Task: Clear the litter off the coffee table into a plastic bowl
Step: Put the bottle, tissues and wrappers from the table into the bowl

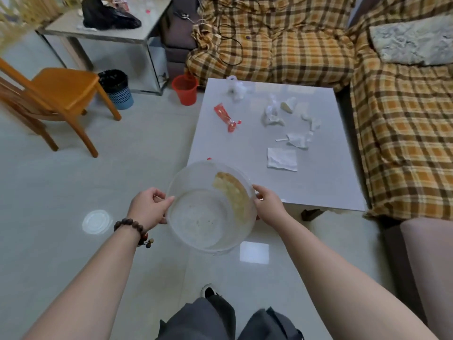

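I hold a clear plastic bowl (196, 217) in the air at the near left corner of the white coffee table (318, 187). My left hand (148, 208) grips its left rim and my right hand (269, 204) grips its right rim. A yellowish label shows on the bowl's inner wall. Litter lies on the table: a red wrapper (225, 117), a flat white napkin (282, 159), crumpled white tissues (270, 113), a clear plastic bag (236, 88), a small white wrapper with a stick (294, 139), and more white scraps (311, 121).
A plaid-covered sofa (282, 45) runs behind and to the right of the table. On the floor stand a red bucket (185, 90) and a blue bin with a black liner (117, 90). A wooden chair (56, 94) is left. A round clear lid (96, 222) lies on the floor.
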Demonstrator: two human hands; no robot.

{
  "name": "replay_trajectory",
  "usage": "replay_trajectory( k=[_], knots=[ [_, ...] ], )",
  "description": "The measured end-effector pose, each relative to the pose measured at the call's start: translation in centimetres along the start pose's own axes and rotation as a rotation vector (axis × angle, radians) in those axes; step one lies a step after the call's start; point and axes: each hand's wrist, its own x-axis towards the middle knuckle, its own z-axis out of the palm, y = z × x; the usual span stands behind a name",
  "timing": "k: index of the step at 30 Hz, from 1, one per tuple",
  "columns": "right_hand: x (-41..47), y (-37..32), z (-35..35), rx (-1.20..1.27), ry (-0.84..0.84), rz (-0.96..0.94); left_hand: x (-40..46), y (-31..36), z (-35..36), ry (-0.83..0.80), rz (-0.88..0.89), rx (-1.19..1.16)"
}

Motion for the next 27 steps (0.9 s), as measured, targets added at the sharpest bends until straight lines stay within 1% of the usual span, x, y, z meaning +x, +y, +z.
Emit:
replay_trajectory(
  k=[6,12,15,18,23,27],
  knots=[
    [7.6,-4.7,2.7,-0.011,-0.117,0.003,6.8,1.0,-3.2,0.08,-0.055,0.039],
    [15.9,-5.8,4.6,-0.045,-0.206,0.033,12.6,1.2,-4.0,0.187,-0.128,0.073],
    [21.0,-4.6,4.6,-0.184,-0.167,0.037,15.5,1.7,-4.0,0.235,-0.161,0.118],
    [25.7,-3.0,5.1,-0.268,-0.166,0.027,18.7,2.5,-3.8,0.338,-0.187,0.173],
    [30.9,-0.5,8.1,-0.525,-0.276,0.032,23.0,2.7,-3.3,0.465,-0.221,0.207],
    [32.5,1.3,10.4,-0.701,-0.33,0.083,25.6,2.7,-3.1,0.491,-0.246,0.205]
  ],
)
